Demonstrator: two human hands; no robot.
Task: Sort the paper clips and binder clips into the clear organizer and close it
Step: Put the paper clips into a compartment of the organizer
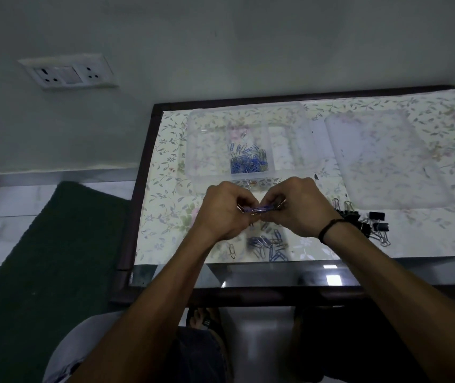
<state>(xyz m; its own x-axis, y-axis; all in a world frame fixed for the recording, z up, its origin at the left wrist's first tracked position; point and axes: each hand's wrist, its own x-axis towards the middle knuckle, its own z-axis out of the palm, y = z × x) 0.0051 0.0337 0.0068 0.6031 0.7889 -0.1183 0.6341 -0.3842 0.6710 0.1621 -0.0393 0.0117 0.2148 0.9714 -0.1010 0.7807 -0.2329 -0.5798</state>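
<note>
The clear organizer [201,150] lies open at the back of the table, and one middle compartment holds several blue paper clips [249,161]. Its clear lid [381,158] lies flat to the right. My left hand [225,211] and my right hand [296,208] meet just in front of the organizer, both pinched on a small bunch of paper clips [259,209], blue and silver. Below my hands a loose pile of paper clips [269,246] rests on the cloth. Black binder clips [370,222] lie right of my right wrist.
A floral cloth [428,230] covers the dark-framed glass table [137,189], whose front edge is near my forearms. A green mat [49,244] lies on the floor at left. A socket plate [68,71] is on the wall.
</note>
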